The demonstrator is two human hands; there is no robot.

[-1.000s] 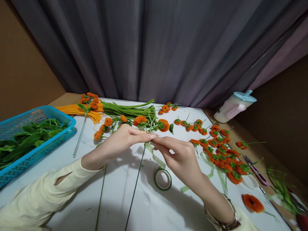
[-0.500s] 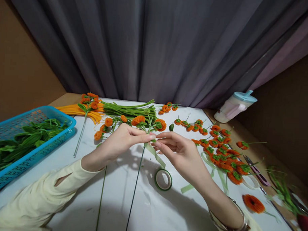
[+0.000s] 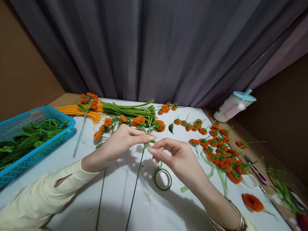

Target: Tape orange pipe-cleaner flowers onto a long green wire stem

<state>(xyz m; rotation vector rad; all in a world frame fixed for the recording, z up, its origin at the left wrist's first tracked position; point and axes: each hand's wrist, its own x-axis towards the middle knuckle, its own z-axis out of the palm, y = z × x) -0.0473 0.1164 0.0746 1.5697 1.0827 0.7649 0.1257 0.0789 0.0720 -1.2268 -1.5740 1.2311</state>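
My left hand (image 3: 122, 141) pinches a long thin flower stem (image 3: 136, 185) just below its top, thumb over fingers. Orange fuzzy flower heads (image 3: 159, 125) and small green leaves stand above the pinch. Close beneath it, my right hand (image 3: 179, 158) is closed, with thumb and fingertips at the stem, on pale green tape that is mostly hidden by the fingers. A roll of green floral tape (image 3: 156, 180) lies on the table below the right hand. Another dark green stem (image 3: 100, 201) runs down from under my left wrist.
A blue basket (image 3: 54, 139) of green leaves stands at left. Green pipe-cleaner stems (image 3: 129, 109) and orange ones (image 3: 70, 109) lie at the back. Many orange flowers (image 3: 222, 151) spread over the right side, near scissors (image 3: 258, 173) and a lidded cup (image 3: 232, 106).
My right hand has shifted slightly down and left, its fingertips now at the stem under the left thumb. The hanging tape strip is now largely hidden. My left hand stays in place.
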